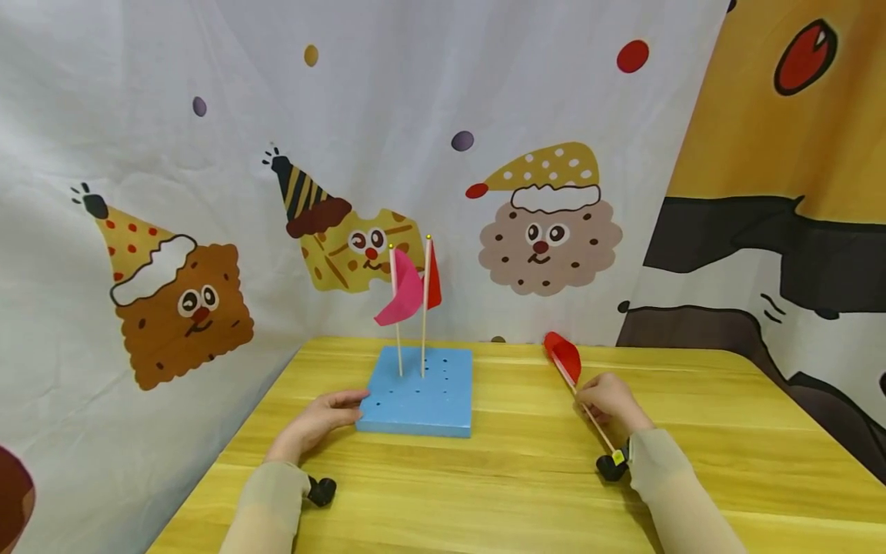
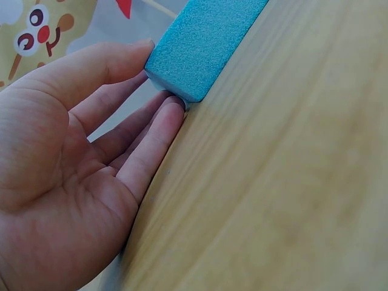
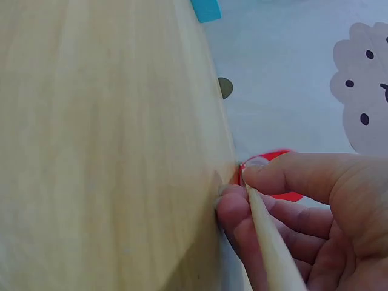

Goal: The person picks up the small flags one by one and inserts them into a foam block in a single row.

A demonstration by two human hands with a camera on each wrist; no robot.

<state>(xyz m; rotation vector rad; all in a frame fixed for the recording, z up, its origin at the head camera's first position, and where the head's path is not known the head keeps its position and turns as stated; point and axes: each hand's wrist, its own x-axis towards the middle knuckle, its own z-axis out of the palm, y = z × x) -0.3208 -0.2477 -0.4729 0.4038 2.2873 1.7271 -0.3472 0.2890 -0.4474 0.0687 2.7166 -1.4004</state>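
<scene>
A light-blue foam block (image 1: 415, 415) with small holes in its top lies on the table. A pink flag (image 1: 404, 291) and a red flag (image 1: 433, 278) stand upright in it on thin sticks. My left hand (image 1: 321, 419) touches the block's left side with fairly straight fingers; its fingertips meet the corner of the foam (image 2: 194, 48) in the left wrist view. Right of the block, my right hand (image 1: 612, 402) pinches the wooden stick (image 3: 270, 242) of another red flag (image 1: 564, 358) between thumb and fingers. That flag is held tilted, its cloth pointing away from me, partly hidden in the right wrist view.
The yellow wood-grain table (image 1: 512, 492) reaches back to a white cloth backdrop (image 1: 401, 100) printed with cartoon biscuits. Black wrist cameras (image 1: 321, 491) sit on both wrists. Bare tabletop lies between the block and the right hand.
</scene>
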